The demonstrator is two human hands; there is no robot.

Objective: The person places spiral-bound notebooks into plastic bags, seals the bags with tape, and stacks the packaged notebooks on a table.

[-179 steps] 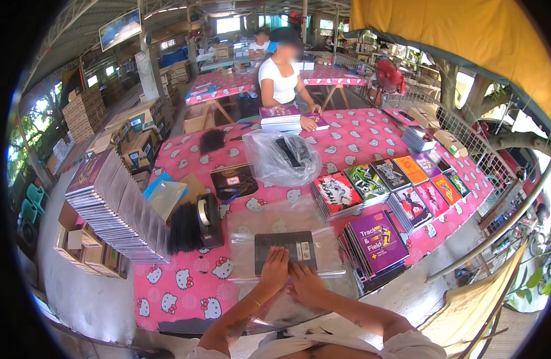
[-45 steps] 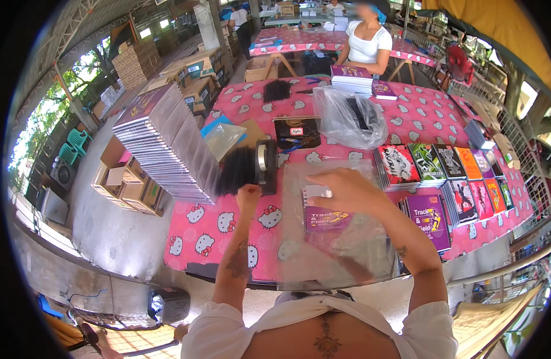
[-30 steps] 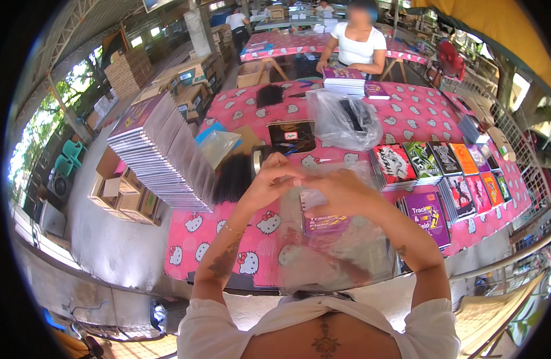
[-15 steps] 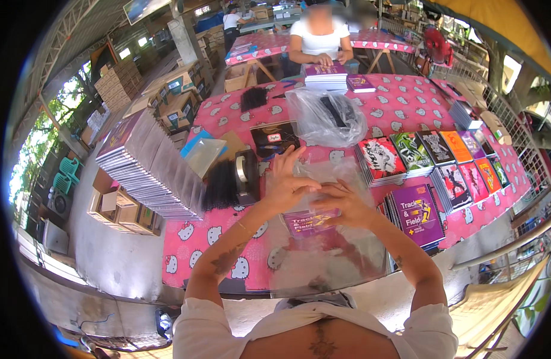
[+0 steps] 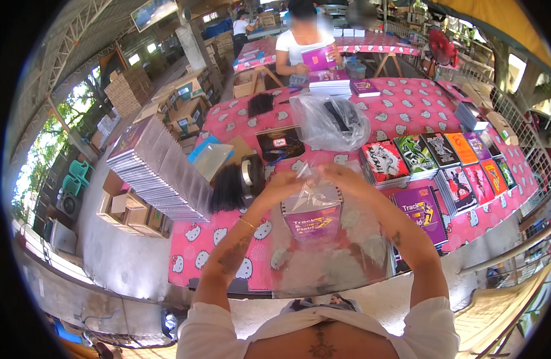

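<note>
A purple spiral notebook (image 5: pixel 314 224) stands partly inside a clear plastic bag (image 5: pixel 313 190) in front of me. My left hand (image 5: pixel 285 185) pinches the plastic at its upper left side. Opposite it, my right hand (image 5: pixel 345 180) grips the bag's upper right, fingers partly hidden by glare and clear film. Under the notebook lies a clear plastic sheet (image 5: pixel 323 272) on the pink patterned tablecloth. A tape dispenser (image 5: pixel 249 173) stands just left of my left hand, next to a bundle of black strips (image 5: pixel 226 190).
A tall stack of wrapped notebooks (image 5: pixel 159 170) rises at left. Piles of colourful notebooks (image 5: pixel 386 161) and a purple notebook pile (image 5: pixel 417 215) lie at right. Beyond my hands sits a crumpled plastic bag (image 5: pixel 329 122). Across the table, a person (image 5: pixel 302 51) handles a purple notebook.
The notebook has tilted up from lying flat, and my hands have drawn the plastic up around its top. The person opposite has lifted a purple notebook off the stack.
</note>
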